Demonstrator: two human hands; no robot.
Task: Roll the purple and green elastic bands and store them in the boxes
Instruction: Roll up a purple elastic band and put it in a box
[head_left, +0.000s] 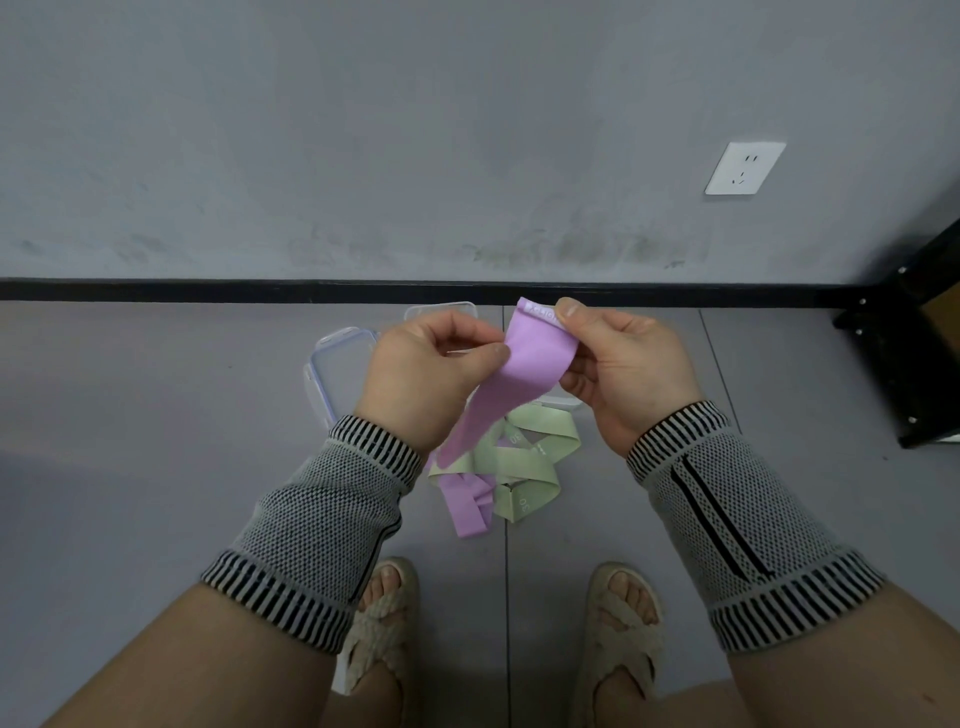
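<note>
Person is holding one purple band (511, 379) up in front of them, both hands on its top end. Left hand (426, 374) is pinching the left edge between thumb and fingers (496, 354); right hand (626, 369) is pinching the labelled top corner under the thumb, other fingers curled behind. Rest of the band is hanging limp toward the floor (156, 441). Material is looking thin, soft, stretchy and light, so likely floppy and prone to unrolling; best grip is probably the flat end, both edges, rolling tight from there. On the floor below: green bands (535, 457) in a loose tangle, another purple band (467, 501) lying against them on the left. Clear plastic boxes (340, 371) are sitting just beyond the pile, near the wall, partly hidden by the hands; the left one is looking open with nothing visible inside, the others can't be judged. Nothing rolled or stored yet.
</note>
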